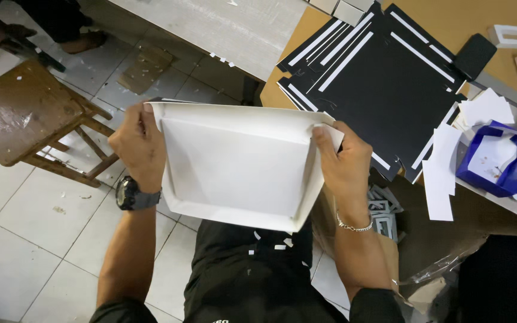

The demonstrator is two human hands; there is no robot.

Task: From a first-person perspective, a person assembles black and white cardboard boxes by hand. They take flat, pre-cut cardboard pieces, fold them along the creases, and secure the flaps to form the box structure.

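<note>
Both my hands grip the white card box tray [234,170]: left hand [136,146] at 9, right hand [345,158] at 3. Side flaps up, corner w/ my right fingers [325,140] unfinished. Black die-cut sheets [384,84] on counter [450,18] at 1, unfolded.

Single head-worn view, looking steeply down past person's chest and lap to tiled floor [25,239]; both forearms enter from bottom edge, hands close under lens at frame centre; table edge [240,36] runs across top, wooden stool [19,107] far left; no second view to overlap
</note>
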